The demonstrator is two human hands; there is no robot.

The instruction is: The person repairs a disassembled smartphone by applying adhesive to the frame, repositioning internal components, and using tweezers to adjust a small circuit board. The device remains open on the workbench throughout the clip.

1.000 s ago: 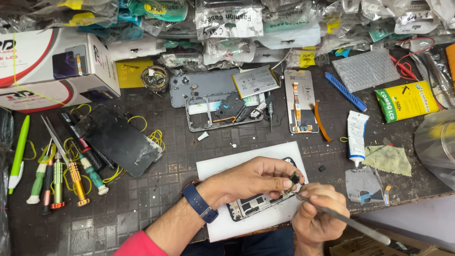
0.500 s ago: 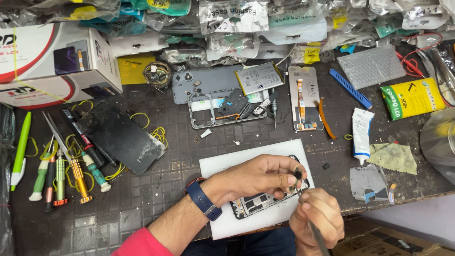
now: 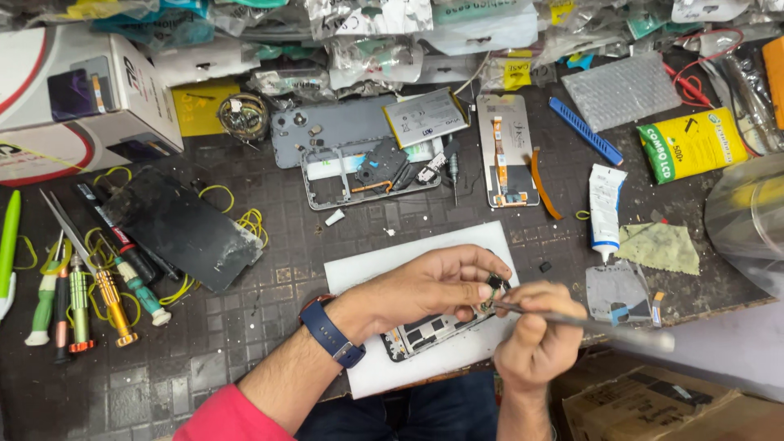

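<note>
On white sheet (image 3: 359, 278), opened phone frame (image 3: 425, 331), internals exposed

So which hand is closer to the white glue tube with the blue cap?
Right. The right hand lies just below-left of the white glue tube with the blue cap; the left hand is farther left, over the white sheet.

A white sheet (image 3: 359, 282) lies on the dark gridded mat (image 3: 245, 327). Blue watch strap (image 3: 331, 333), pink sleeve (image 3: 214, 418), yellow-green packet (image 3: 690, 143), blue ridged bar (image 3: 585, 130), yellow rubber bands (image 3: 245, 220).
</note>
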